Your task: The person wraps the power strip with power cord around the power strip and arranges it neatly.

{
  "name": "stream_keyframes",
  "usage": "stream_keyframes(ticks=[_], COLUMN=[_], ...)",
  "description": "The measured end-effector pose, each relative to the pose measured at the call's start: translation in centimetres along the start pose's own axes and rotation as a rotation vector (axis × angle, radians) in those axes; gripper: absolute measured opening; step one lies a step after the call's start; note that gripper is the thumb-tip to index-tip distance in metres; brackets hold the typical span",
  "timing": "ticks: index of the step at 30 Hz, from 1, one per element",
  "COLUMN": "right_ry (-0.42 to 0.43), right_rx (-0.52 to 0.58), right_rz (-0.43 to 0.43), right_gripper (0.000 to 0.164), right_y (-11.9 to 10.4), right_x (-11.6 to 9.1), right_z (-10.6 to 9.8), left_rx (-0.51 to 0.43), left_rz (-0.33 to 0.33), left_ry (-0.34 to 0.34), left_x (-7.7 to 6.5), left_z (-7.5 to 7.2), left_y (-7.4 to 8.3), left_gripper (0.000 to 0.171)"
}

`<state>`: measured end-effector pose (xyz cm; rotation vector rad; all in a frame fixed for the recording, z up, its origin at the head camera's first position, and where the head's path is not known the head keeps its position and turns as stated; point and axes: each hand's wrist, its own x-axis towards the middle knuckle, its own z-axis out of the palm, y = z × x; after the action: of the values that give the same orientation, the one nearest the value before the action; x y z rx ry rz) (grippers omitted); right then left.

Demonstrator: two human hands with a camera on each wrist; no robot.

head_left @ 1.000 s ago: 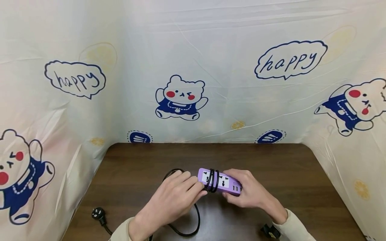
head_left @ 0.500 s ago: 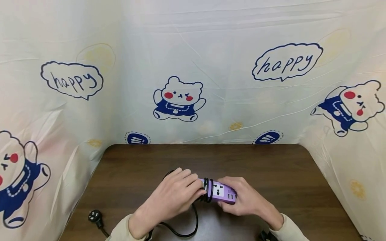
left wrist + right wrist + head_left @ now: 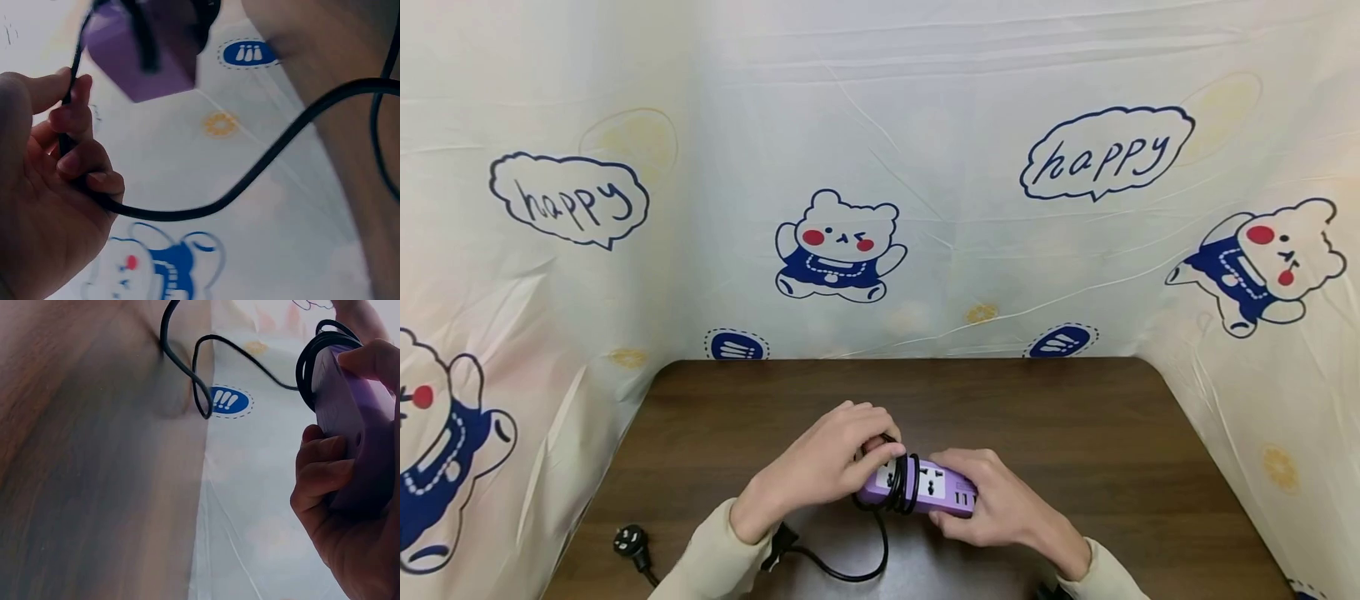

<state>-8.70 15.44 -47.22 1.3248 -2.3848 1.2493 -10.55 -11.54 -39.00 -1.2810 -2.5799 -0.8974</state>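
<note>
A purple power strip (image 3: pixel 951 493) with white socket panels is held off the table, and several turns of its black cord (image 3: pixel 898 487) wrap around its middle. My right hand (image 3: pixel 996 504) grips the end with the USB ports, thumb on one side and fingers curled underneath in the right wrist view. At the other end, my left hand (image 3: pixel 827 454) pinches the cord between thumb and fingers. The left wrist view shows the free cord (image 3: pixel 169 215) running through those curled fingers and sagging away below. The strip's purple end (image 3: pixel 140 69) is close to the fingertips there.
The cord's black plug (image 3: pixel 631 542) lies on the brown wooden table (image 3: pixel 1037 400) at the left. A small black piece (image 3: pixel 781 542) shows beside the left sleeve, and another dark object (image 3: pixel 1051 592) is mostly hidden by the right sleeve. Printed cloth (image 3: pixel 955 108) encloses the table.
Both hands and the strip have shifted left and nearer to me. My left hand has turned and come up over the strip's left end with the cord, uncovering more of that end.
</note>
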Motion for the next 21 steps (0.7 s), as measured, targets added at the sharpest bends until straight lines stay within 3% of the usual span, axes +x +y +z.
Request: stream_keyframes(ticks=[8,15,21], right_ry=[0.017,0.02,0.023], right_rx=[0.0,-0.015,-0.025], right_rz=[-0.045,-0.061,-0.028], right_gripper=[0.053,0.054,0.053], right_y=[0.0,-0.1,0.1], right_x=[0.7,1.1,1.5], right_z=[-0.2,-1.1,-2.1], left_rx=[-0.413,-0.579,-0.816], left_rz=[-0.088,-0.091,-0.119], left_ry=[-0.098,-0.123,-0.113], left_x=[0.6,1.1,1.5], left_z=[0.8,1.9,3.1], left_y=[-2.5,-4.1,-5.6], left_gripper=[0.014,0.012,0.013])
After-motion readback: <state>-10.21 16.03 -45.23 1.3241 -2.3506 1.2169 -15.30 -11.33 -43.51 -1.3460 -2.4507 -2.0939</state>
